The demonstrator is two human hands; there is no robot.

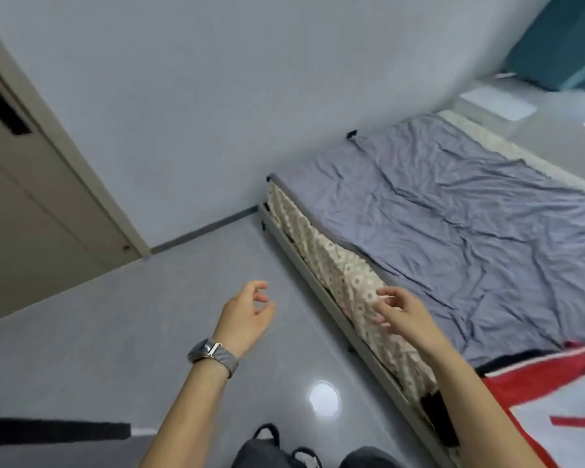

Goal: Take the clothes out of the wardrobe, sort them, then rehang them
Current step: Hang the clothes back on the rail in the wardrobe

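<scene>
Both hands up and empty over the grey floor (81, 332) next to the bed (453, 214). Left hand (247, 315), with a metal-band watch (211, 354) on the wrist, loose with fingers half curled, grabbing nothing. Right hand (402, 312) same deal, relaxed, hovering by the patterned mattress edge (335, 261). Only clothing visible: a red and white garment (554, 400) lying on the near end of the purple sheet (470, 231). Beige door (31, 197) off to the left.

Bed sheet (453, 211): plain lavender-blue. Mattress side (335, 268): cream with a repeating grey ring print. Garment (554, 410), lower right: red, white and black. Floor (149, 315): glossy grey. Door (31, 197), upper left: beige. Watch band (213, 354): silver mesh.
</scene>
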